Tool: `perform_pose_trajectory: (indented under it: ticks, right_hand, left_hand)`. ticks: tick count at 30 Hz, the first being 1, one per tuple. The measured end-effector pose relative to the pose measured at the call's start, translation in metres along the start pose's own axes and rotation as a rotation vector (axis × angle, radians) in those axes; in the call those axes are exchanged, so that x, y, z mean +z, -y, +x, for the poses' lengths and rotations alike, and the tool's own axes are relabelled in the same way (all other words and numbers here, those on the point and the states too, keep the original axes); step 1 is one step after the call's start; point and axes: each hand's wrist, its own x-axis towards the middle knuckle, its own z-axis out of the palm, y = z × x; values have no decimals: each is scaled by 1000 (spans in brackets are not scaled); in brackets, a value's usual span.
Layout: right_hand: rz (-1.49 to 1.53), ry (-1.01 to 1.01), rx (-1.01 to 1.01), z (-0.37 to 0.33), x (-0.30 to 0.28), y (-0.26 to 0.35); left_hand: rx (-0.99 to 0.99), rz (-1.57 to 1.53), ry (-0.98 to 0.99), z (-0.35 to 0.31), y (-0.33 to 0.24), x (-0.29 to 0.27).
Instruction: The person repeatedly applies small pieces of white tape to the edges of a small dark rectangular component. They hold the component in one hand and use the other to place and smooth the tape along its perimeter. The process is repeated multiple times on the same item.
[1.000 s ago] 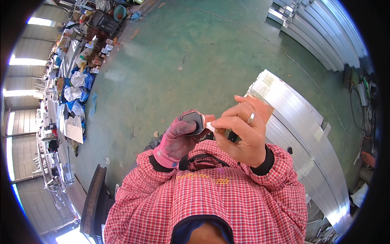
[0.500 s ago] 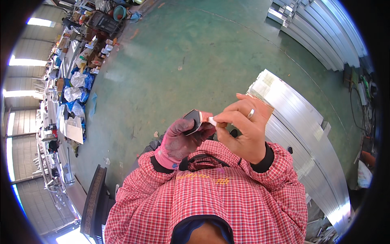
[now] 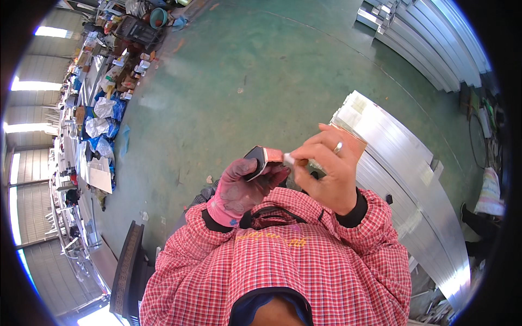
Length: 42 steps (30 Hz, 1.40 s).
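My left hand [image 3: 235, 191], in a pink glove, is closed around a small block-like object [image 3: 254, 161]. It has a black face, a pale rim and a reddish side; its exact kind does not show. My bare right hand [image 3: 330, 173], with a ring on one finger, pinches a small white piece [image 3: 289, 160] between thumb and forefinger. That piece is right beside the object's reddish end; whether they touch I cannot tell. Both hands are raised in front of my chest, over the green floor [image 3: 217, 98].
Long silver metal profiles [image 3: 402, 185] lie stacked to my right, with another stack [image 3: 418, 49] at the far right. Bags, boxes and clutter [image 3: 103, 108] line the left side. A dark panel [image 3: 125, 266] stands near left. At the right edge are another person's dark-clothed legs [image 3: 481, 231].
My right hand has shifted slightly right, taking the white piece a little away from the object. My left hand is nearly still. Another person has come into view at the right edge.
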Motion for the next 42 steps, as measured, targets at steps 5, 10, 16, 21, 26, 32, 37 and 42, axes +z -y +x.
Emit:
perform_pose_trajectory:
  ticks: [5,10,16,21,26,32,37,42]
  right_hand:
    - [-28,-113,296,-19,-18,-40]
    - [-221,-339,525,-98,-38,-147]
    - [-479,-249,883,-221,-22,-237]
    - [-569,-118,984,-256,10,-262]
    - [-648,-33,956,-263,26,-275]
    - [-613,21,956,-267,35,-288]
    - [-617,16,910,-271,38,-296]
    - [-585,-62,937,-276,26,-300]
  left_hand:
    - [41,6,-61,1,-1,-3]
    - [76,78,-165,-1,2,0]
    - [75,55,-230,-4,-2,-7]
    - [91,79,-267,-9,-1,-7]
    - [105,125,-315,-15,0,-4]
    - [127,99,-373,-20,-1,-9]
    - [123,93,-376,-21,0,-8]
    - [88,140,-350,-17,2,-3]
